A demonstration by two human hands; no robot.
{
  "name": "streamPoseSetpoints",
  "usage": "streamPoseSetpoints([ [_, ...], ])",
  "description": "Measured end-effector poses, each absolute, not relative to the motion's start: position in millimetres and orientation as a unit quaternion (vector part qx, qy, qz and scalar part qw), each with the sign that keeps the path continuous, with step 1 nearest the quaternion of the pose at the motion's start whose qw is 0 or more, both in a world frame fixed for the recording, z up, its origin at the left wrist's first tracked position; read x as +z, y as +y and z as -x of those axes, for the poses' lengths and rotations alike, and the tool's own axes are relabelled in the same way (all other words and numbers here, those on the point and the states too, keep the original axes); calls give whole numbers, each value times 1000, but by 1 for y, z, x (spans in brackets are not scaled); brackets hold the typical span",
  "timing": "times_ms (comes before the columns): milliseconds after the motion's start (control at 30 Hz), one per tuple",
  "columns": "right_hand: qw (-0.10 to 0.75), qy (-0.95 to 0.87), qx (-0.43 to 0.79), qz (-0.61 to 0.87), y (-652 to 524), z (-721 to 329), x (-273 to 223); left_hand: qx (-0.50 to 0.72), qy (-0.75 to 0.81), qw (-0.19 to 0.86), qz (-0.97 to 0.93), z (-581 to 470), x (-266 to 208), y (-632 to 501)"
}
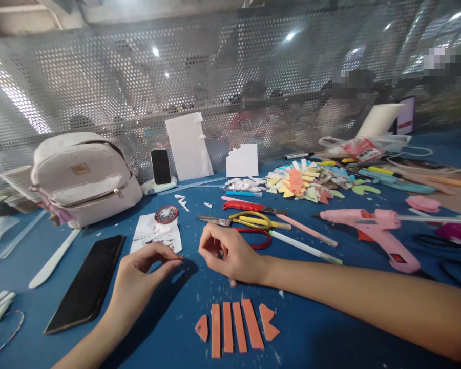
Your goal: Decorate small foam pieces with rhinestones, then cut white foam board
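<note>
Thumb and forefinger of my left hand (148, 269) are pinched together; a tiny dark speck shows at their tips, too small to name. Beside it, my right hand (232, 253) is curled with its fingertips pressed together, and whatever it holds is hidden. Below both hands lie several orange strips (228, 327) side by side, with a pointed orange piece with a small hole (202, 328) at the left and a notched orange piece (269, 322) at the right. A white paper (142, 229) with a round red-rimmed dish (166, 214) lies just beyond my left hand.
Red-handled pliers (243, 206), yellow-and-red-handled scissors (215, 220) and pens lie beyond my right hand. A pink glue gun (372, 225) is at the right, near a pile of paper scraps (303, 179). A black phone (86, 284) and white backpack (84, 174) are left.
</note>
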State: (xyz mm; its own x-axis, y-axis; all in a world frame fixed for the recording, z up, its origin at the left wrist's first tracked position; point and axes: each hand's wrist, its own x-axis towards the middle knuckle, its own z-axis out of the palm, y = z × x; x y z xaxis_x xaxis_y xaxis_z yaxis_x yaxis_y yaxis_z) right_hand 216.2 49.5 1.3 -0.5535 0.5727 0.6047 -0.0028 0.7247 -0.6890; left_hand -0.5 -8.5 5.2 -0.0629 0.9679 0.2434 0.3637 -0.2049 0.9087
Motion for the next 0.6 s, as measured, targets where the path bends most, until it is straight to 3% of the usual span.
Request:
streamPoseSetpoints([
  [600, 459, -828, 292, 139, 49, -216, -2, 507, 517, 332, -604, -3, 4, -15],
])
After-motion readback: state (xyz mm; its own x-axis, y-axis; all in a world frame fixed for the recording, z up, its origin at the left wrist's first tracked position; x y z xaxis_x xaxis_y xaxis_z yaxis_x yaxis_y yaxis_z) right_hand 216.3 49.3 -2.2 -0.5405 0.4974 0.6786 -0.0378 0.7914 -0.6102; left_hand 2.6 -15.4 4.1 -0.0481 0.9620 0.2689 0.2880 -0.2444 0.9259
